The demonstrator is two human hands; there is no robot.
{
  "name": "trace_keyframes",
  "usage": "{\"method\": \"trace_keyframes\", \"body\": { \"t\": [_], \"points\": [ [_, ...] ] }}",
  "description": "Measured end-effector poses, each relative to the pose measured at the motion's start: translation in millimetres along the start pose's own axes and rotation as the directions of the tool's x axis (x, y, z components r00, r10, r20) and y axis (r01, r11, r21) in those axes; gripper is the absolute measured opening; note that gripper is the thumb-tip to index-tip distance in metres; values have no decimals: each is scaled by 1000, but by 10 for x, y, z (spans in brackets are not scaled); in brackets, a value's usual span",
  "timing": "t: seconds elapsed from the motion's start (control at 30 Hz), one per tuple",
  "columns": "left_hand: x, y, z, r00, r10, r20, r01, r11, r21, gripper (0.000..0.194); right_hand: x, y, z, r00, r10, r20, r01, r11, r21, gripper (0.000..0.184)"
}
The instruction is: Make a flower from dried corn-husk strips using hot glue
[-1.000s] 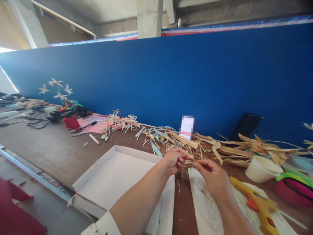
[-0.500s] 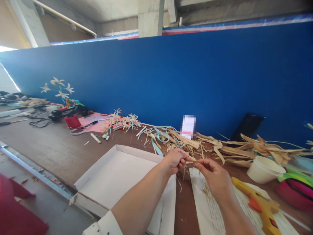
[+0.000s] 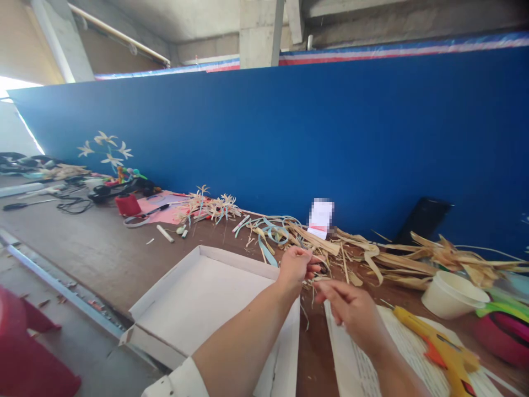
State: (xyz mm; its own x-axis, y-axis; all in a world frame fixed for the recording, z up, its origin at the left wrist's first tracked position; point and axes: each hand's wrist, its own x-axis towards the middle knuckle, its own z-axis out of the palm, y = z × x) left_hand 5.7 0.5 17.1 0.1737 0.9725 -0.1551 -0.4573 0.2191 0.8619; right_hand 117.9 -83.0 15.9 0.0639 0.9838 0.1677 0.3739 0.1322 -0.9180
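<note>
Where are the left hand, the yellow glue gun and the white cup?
Left hand (image 3: 295,268), head view: back of the hand.
Yellow glue gun (image 3: 444,343), head view: middle of the body.
White cup (image 3: 447,300), head view: front of the outer wall.

Craft workshop: glue gun (image 3: 444,348), dried strips (image 3: 403,264), pale flowers (image 3: 223,207), concrete pillar (image 3: 258,36)

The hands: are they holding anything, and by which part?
The left hand seems to pinch something small, too unclear to name or say by which part. Whether the right hand holds anything cannot be told.
</note>
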Motion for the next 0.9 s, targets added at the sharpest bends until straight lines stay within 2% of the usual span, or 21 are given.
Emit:
{"method": "trace_keyframes", "body": {
  "t": [0.03, 0.07, 0.13, 0.23, 0.33, 0.43, 0.67, 0.9],
  "points": [
    [-7, -1, 9, 1000, 11, 11, -11, 1000, -5, 22, 12, 7, 27, 996, 27, 84, -26, 1000, -10, 33],
    [-15, -1, 17, 1000, 21, 24, -20, 1000, -15, 23, 31, 24, 49, 993, 46, 108, -45, 999, -10, 34],
    [-30, -3, 27, 998, 38, 49, -37, 999, -35, 25, 78, 79, 74, 997, 81, 12, -82, 996, 45, 36],
    [-46, -17, 32, 994, 56, 89, -52, 998, -42, 28, 143, 176, 69, 970, 178, -165, -130, 956, 264, 45],
    [-62, -36, 39, 992, 52, 113, -50, 999, -21, 28, 172, 221, 45, 944, 252, -210, -114, 852, 511, 47],
    [-94, -40, 55, 992, 37, 118, -36, 999, -5, 26, 174, 200, 27, 939, 263, -223, -64, 768, 638, 42],
    [-158, -20, 86, 991, 6, 135, -6, 1000, 3, 27, 186, 191, 2, 925, 257, -280, 7, 725, 688, 33],
    [-132, -55, 78, 989, -11, 146, 13, 1000, -18, 30, 185, 180, -15, 920, 280, -274, -10, 716, 698, 31]
  ]
}}
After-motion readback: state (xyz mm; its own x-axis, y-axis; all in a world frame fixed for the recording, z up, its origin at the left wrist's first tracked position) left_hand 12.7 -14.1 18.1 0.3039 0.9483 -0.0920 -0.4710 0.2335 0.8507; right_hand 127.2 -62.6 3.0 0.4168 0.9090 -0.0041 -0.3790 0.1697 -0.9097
